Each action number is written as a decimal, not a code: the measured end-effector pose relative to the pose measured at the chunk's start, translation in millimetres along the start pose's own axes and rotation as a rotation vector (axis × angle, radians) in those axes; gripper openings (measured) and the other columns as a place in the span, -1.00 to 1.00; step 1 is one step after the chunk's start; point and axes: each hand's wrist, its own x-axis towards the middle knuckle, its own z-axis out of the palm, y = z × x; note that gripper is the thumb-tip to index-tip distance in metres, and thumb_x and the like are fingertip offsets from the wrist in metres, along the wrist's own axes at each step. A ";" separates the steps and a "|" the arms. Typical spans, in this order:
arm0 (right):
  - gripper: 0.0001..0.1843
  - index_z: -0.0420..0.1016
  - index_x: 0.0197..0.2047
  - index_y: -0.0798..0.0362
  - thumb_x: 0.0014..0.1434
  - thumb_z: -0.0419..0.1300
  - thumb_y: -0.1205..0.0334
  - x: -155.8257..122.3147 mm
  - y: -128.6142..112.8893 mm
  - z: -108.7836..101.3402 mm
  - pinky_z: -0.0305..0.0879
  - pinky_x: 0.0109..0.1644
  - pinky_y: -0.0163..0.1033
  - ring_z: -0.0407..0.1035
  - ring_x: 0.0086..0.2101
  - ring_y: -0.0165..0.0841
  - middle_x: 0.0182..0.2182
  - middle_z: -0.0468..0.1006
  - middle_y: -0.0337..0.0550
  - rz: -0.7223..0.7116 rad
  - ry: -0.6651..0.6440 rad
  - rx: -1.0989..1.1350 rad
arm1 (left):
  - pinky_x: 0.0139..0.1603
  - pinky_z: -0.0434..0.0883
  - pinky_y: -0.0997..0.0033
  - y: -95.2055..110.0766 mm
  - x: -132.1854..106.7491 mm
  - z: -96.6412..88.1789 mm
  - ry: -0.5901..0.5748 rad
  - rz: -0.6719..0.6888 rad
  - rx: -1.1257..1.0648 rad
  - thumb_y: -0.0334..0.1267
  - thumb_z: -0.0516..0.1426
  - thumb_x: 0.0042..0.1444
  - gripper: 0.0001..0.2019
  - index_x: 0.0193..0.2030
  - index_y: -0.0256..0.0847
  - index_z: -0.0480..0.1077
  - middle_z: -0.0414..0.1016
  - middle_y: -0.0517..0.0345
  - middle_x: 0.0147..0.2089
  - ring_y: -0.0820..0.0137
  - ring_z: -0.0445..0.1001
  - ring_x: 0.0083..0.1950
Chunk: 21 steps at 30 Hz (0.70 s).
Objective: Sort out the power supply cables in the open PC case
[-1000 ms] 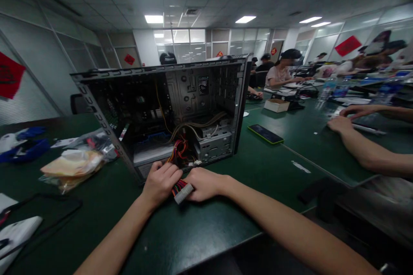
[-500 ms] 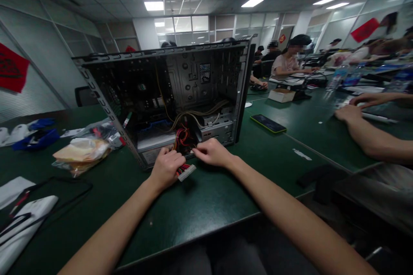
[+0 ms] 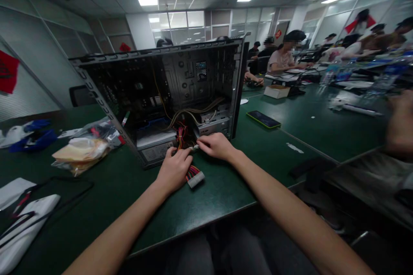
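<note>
An open computer case stands before me on the green table, its inside facing me. At its lower left sits the power supply, with red, orange and yellow cables running out of it. My left hand is closed round a bundle of these cables in front of the case. The bundle's wide white connector sticks out below the fingers. My right hand pinches at the case's bottom edge, beside small pale connectors; exactly what its fingertips hold is too small to make out.
On the left lie a clear bag with yellowish contents, a blue item and a white device with black cords. A phone and a small box are on the right. A neighbour's arm shows at the right edge.
My left hand has shifted right and the white connector has swung right and slightly down. My right hand stays by the case's bottom edge. The neighbour's hands have drawn back to the right.
</note>
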 end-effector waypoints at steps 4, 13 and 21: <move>-0.67 0.55 0.04 -0.01 0.34 0.07 0.11 1.4 -11.2 7.5 0.26 -0.22 -0.27 0.55 -0.33 -0.23 -0.30 0.67 -0.01 -0.045 -0.153 -0.060 | 0.16 0.19 -0.10 1.7 1.5 -1.9 -0.034 -0.022 -0.003 -0.39 0.10 0.17 -0.83 -0.12 -0.25 0.46 0.52 -0.13 0.13 0.10 0.47 0.06; -0.56 0.64 -0.25 0.06 0.40 -0.01 0.06 6.1 0.0 5.8 0.11 -0.33 -0.32 0.49 -0.43 -0.36 -0.42 0.65 -0.04 0.010 -0.054 0.016 | 0.25 0.12 -0.15 -2.4 1.3 -1.3 -0.061 0.004 -0.059 -0.33 0.14 0.16 -0.85 -0.13 -0.24 0.45 0.52 -0.09 0.07 0.12 0.45 0.06; -0.71 0.59 -0.10 0.07 0.35 0.07 0.15 -5.7 8.1 -38.5 0.18 -0.38 -0.33 0.39 -0.52 -0.42 -0.47 0.58 -0.13 -0.094 0.416 0.119 | 0.12 0.26 0.00 -7.6 -0.3 -2.2 -0.127 0.038 -0.157 -0.34 0.16 0.14 -0.82 -0.10 -0.24 0.44 0.50 -0.12 0.10 0.09 0.43 0.07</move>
